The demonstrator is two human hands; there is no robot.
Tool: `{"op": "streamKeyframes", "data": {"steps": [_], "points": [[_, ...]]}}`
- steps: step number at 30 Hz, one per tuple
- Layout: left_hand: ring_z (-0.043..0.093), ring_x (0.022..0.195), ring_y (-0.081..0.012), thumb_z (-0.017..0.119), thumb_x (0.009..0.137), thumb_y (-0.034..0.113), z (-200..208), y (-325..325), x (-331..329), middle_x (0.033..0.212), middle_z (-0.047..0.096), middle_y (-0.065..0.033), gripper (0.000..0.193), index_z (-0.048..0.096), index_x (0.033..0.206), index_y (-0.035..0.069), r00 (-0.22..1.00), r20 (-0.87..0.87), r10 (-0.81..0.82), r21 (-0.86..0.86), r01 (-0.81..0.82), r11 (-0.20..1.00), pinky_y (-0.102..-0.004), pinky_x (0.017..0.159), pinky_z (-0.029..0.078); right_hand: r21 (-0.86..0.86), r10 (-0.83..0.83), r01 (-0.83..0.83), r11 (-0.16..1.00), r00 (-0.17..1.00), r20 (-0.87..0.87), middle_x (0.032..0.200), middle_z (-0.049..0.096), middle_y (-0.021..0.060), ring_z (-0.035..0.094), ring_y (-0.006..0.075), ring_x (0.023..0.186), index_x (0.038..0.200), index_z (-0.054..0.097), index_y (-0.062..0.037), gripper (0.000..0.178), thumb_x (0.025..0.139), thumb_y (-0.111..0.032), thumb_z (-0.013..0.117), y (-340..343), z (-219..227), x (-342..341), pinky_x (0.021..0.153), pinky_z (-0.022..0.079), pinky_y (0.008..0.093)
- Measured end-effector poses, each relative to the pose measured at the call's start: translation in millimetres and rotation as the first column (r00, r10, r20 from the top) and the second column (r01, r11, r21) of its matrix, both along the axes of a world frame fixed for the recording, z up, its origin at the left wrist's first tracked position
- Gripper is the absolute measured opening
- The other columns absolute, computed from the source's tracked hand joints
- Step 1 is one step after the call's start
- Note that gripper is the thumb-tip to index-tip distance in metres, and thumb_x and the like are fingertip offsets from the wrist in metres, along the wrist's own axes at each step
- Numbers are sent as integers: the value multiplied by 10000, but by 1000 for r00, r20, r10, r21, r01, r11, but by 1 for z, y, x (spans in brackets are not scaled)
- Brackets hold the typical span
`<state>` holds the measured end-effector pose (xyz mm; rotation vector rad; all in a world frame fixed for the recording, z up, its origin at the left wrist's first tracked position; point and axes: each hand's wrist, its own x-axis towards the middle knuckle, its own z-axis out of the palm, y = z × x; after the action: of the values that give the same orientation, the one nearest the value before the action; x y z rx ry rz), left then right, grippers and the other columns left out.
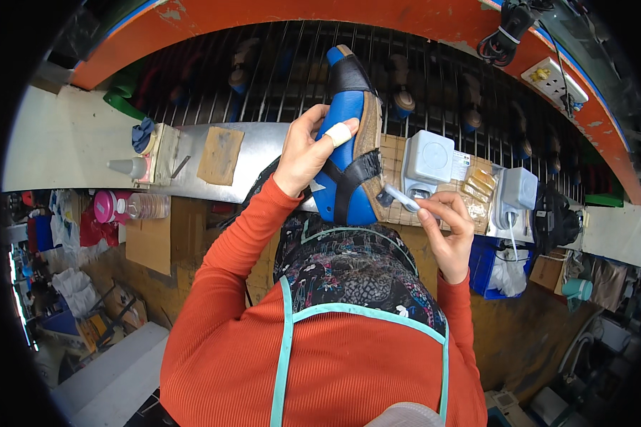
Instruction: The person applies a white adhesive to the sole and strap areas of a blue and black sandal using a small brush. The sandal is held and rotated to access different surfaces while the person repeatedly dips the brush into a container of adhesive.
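Observation:
My left hand [302,158], its thumb wrapped in white tape, grips a blue shoe last [346,107]. Black sandal straps [350,183] cross the last, and a tan, rough-looking sole side faces right. The last stands tilted on end just above my lap. Pinched between the fingers of my right hand [449,231] is a small brush [404,199] with a whitish handle. Its dark tip is at the lower right edge of the last; whether it touches is hard to tell. Just beyond the brush stands a pale grey box-shaped pot [430,156].
A second grey pot [518,189] stands at right beside amber blocks [479,183] in clear wrap. A brown pad [220,156] lies on the metal bench [258,146] at left. Behind, a rack of metal bars [263,78] holds several lasts. A blue bin [502,267] hangs low at right.

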<state>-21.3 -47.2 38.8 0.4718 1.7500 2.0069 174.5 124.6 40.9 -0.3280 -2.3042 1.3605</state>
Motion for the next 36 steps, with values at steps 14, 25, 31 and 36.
{"op": "streamKeyframes", "data": {"steps": [14, 25, 31, 36], "points": [[636, 766, -141, 763, 791, 320, 1, -1, -5, 883, 657, -143, 526, 591, 1062, -96, 991, -134, 19, -104, -33, 994, -263, 659, 525, 392, -66, 94, 915, 994, -84, 901, 629, 7, 521, 116, 656, 967, 746, -116, 209, 761, -80, 747, -7, -1, -17, 736, 307, 288], [643, 787, -142, 753, 796, 338, 4, -1, -17, 912, 655, -138, 568, 573, 1111, -98, 999, 5, -32, -34, 32, 999, -250, 689, 522, 127, 16, 0, 992, 992, -122, 895, 629, 33, 566, 128, 702, 935, 751, -80, 176, 760, -72, 755, 4, -15, -20, 743, 355, 276], [654, 822, -148, 721, 821, 338, 0, 4, -26, 937, 662, -135, 531, 577, 1116, -80, 983, 159, -90, 83, 78, 993, -249, 739, 527, 111, 30, -13, 994, 987, -159, 895, 630, 34, 564, 125, 720, 937, 750, -73, 192, 748, -46, 760, 8, -13, -20, 743, 378, 277], [655, 878, -147, 640, 892, 287, -2, 7, -30, 1054, 660, -112, 421, 579, 1168, -25, 904, 361, -231, 155, 187, 970, -275, 789, 536, 170, 54, -18, 985, 976, -210, 890, 626, 37, 560, 131, 706, 942, 748, -70, 196, 750, -33, 757, 11, -6, -24, 735, 386, 272]]}}
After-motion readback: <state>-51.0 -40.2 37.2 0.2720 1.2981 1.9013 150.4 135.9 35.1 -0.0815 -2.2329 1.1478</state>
